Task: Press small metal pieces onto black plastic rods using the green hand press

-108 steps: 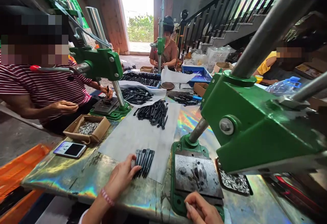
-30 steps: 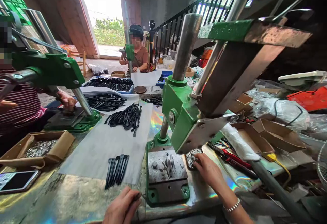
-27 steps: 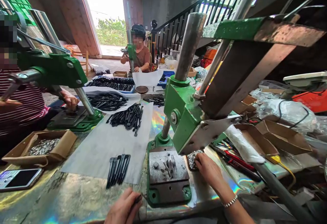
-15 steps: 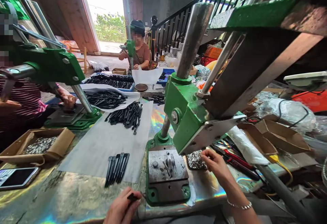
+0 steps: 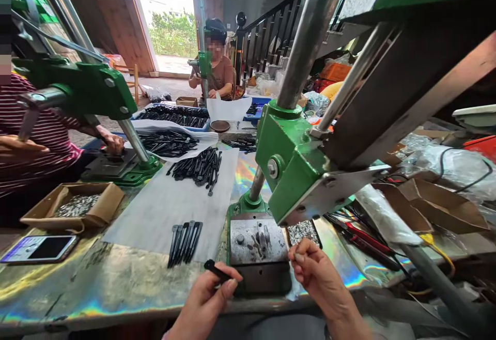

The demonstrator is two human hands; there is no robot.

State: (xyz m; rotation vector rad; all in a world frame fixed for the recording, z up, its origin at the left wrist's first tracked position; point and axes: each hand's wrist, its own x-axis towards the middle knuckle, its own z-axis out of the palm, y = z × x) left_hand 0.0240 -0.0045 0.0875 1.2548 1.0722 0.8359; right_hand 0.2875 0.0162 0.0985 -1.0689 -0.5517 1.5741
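The left hand (image 5: 207,296) keeps its thumb and fingers closed around one black strip (image 5: 217,272), just before the press base (image 5: 258,247). The right hand (image 5: 320,275), near the metal bits (image 5: 304,230), has its fingertips pinched together; whether they hold something, I cannot tell.
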